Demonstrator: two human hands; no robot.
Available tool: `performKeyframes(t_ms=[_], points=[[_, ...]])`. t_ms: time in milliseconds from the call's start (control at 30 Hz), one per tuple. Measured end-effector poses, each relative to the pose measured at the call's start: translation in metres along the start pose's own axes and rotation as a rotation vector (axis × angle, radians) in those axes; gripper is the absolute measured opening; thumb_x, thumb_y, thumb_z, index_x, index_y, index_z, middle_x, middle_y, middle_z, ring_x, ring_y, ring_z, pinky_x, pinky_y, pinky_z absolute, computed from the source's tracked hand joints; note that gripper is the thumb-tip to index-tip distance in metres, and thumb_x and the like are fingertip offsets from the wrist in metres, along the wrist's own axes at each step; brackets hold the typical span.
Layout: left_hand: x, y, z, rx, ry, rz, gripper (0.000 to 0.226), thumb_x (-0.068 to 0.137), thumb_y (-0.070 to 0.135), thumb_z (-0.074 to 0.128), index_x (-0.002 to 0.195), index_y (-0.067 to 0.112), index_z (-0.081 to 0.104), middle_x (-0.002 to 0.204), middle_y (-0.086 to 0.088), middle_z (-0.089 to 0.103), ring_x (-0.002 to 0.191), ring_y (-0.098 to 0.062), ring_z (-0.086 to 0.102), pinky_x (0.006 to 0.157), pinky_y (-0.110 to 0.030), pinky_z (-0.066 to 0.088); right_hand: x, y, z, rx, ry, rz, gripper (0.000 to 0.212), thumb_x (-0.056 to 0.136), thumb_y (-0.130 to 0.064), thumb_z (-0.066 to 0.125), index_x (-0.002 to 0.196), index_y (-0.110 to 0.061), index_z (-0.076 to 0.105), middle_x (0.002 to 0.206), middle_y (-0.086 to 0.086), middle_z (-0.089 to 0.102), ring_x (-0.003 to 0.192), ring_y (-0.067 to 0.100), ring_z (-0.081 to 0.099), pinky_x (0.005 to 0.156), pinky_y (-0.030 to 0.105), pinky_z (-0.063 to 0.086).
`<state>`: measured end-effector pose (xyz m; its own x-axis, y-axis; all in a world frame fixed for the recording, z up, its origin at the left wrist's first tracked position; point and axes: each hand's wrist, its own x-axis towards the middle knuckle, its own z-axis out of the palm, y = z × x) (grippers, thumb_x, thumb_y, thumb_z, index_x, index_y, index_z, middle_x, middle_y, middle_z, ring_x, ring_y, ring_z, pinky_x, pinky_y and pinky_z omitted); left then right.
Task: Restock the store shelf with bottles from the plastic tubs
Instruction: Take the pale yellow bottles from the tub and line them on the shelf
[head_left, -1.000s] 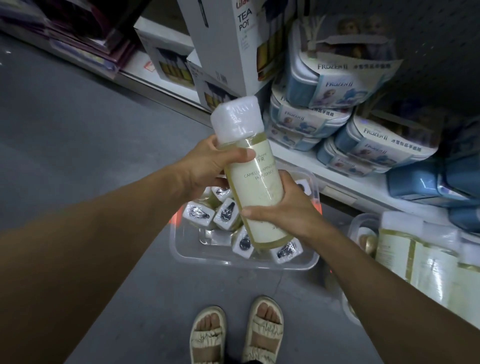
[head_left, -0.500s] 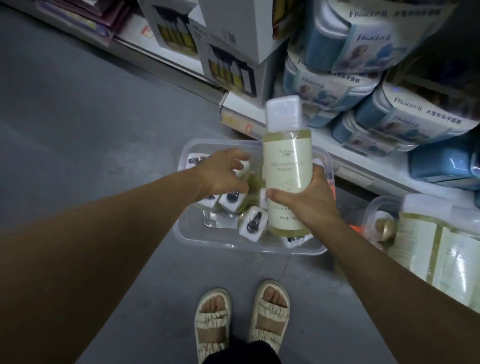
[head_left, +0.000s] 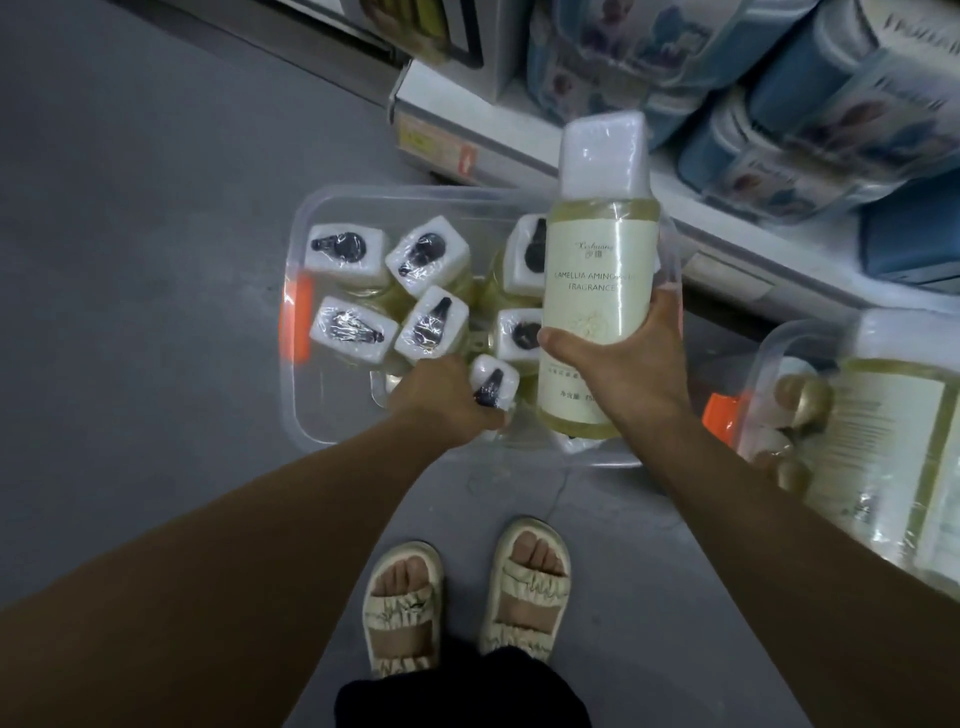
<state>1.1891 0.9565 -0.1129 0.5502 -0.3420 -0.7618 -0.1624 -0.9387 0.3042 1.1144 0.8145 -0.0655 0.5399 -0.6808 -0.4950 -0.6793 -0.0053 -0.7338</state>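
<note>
Two hands (head_left: 623, 374) (head_left: 441, 400) grip bottles (head_left: 597, 270) (head_left: 493, 384) over the crowded tub (head_left: 306, 244)

tub (head_left: 298, 249) left strip: free | centre: capped bottles (head_left: 347, 249) crowded | floor (head_left: 130, 260): open

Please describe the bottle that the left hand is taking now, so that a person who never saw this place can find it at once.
Find the clear plastic tub on the grey floor before the shelf. Among the white-capped bottles standing in it, look at the edge nearest the person's feet. The one meant is the only bottle with the left hand closed around it; the right hand holds a lifted bottle.
</note>
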Motion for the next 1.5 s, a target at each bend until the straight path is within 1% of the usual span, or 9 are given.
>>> performKeyframes(t_ms=[100, 200, 467, 567, 633, 867, 1067, 1267, 1500], points=[[-0.002, 0.011, 0.016, 0.145, 0.107, -0.058, 0.078, 0.068, 0.053, 0.076, 0.126, 0.012, 0.045, 0.119, -0.008, 0.057, 0.112, -0.028, 0.056, 0.086, -0.036, 0.046, 0.002, 0.002, 0.001, 0.017, 0.018, -0.005, 0.074, 0.06, -0.033, 0.086, 0.111, -0.028, 0.033, 0.09, -0.02, 0.048, 0.084, 0.0, 0.053, 0.074, 0.026, 0.048], [-0.005, 0.018, 0.027, 0.201, 0.176, -0.058, 0.077, 0.077, 0.048, 0.072, 0.132, 0.008, 0.035, 0.13, -0.012, 0.048, 0.118, -0.029, 0.052, 0.09, -0.037, 0.044, 0.002, 0.003, 0.003, 0.023, 0.039, -0.009, 0.073, 0.058, -0.033, 0.087, 0.11, -0.028, 0.035, 0.09, -0.02, 0.049, 0.085, -0.002, 0.053, 0.075, 0.026, 0.05], [-0.015, 0.003, 0.004, 0.185, 0.237, 0.008, 0.051, 0.077, 0.034, 0.072, 0.116, 0.007, 0.051, 0.116, -0.012, 0.059, 0.107, -0.032, 0.059, 0.083, -0.035, 0.044, -0.01, -0.002, -0.007, 0.005, 0.03, -0.018, 0.075, 0.059, -0.033, 0.087, 0.11, -0.028, 0.033, 0.094, -0.017, 0.049, 0.089, 0.003, 0.053, 0.07, 0.019, 0.044], [-0.033, 0.001, -0.018, 0.189, 0.249, 0.023, 0.046, 0.074, 0.034, 0.074, 0.107, 0.01, 0.054, 0.112, -0.009, 0.059, 0.104, -0.031, 0.058, 0.076, -0.032, 0.039, -0.02, -0.011, -0.014, -0.012, 0.036, -0.005, 0.083, 0.058, -0.034, 0.087, 0.122, -0.017, 0.037, 0.098, -0.015, 0.051, 0.095, 0.007, 0.054, 0.076, 0.024, 0.047], [-0.047, 0.003, -0.038, 0.16, 0.262, 0.02, 0.043, 0.07, 0.034, 0.076, 0.101, 0.014, 0.054, 0.107, -0.007, 0.059, 0.101, -0.028, 0.059, 0.072, -0.03, 0.037, -0.029, -0.02, -0.02, -0.02, 0.042, 0.003, 0.095, 0.056, -0.036, 0.087, 0.132, -0.013, 0.035, 0.108, -0.008, 0.054, 0.101, 0.012, 0.055, 0.082, 0.03, 0.05], [-0.092, 0.015, -0.127, -0.034, 0.242, -0.022, 0.032, 0.066, 0.033, 0.078, 0.069, 0.022, 0.049, 0.069, 0.006, 0.049, 0.077, -0.019, 0.054, 0.062, -0.026, 0.039, -0.066, -0.074, -0.044, -0.018, 0.036, 0.026, 0.08, 0.056, -0.034, 0.088, 0.117, -0.023, 0.037, 0.115, -0.002, 0.055, 0.103, 0.017, 0.057, 0.078, 0.033, 0.048], [-0.146, 0.025, -0.218, -0.238, 0.287, 0.105, 0.02, 0.063, 0.021, 0.08, 0.079, 0.017, 0.069, 0.075, -0.001, 0.064, 0.072, -0.018, 0.058, 0.062, -0.024, 0.046, -0.099, -0.143, -0.069, -0.018, 0.035, -0.018, 0.073, 0.057, -0.033, 0.087, 0.109, -0.026, 0.037, 0.108, -0.002, 0.057, 0.098, 0.018, 0.059, 0.081, 0.04, 0.053], [-0.218, 0.05, -0.304, -0.268, 0.35, 0.241, 0.016, 0.064, 0.015, 0.079, 0.066, 0.017, 0.064, 0.061, 0.004, 0.056, 0.058, -0.009, 0.05, 0.048, -0.016, 0.039, -0.141, -0.225, -0.1, 0.001, 0.041, -0.117, 0.07, 0.059, -0.031, 0.086, 0.108, -0.028, 0.037, 0.104, -0.004, 0.055, 0.093, 0.016, 0.056, 0.072, 0.031, 0.045], [-0.31, 0.079, -0.387, -0.217, 0.514, 0.364, 0.038, 0.044, 0.035, 0.066, 0.073, 0.01, 0.069, 0.07, -0.009, 0.066, 0.071, -0.024, 0.063, 0.063, -0.038, 0.052, -0.201, -0.326, -0.143, 0.008, 0.098, -0.245, 0.071, 0.059, -0.029, 0.086, 0.11, -0.022, 0.037, 0.104, -0.003, 0.053, 0.092, 0.016, 0.054, 0.072, 0.03, 0.041]])
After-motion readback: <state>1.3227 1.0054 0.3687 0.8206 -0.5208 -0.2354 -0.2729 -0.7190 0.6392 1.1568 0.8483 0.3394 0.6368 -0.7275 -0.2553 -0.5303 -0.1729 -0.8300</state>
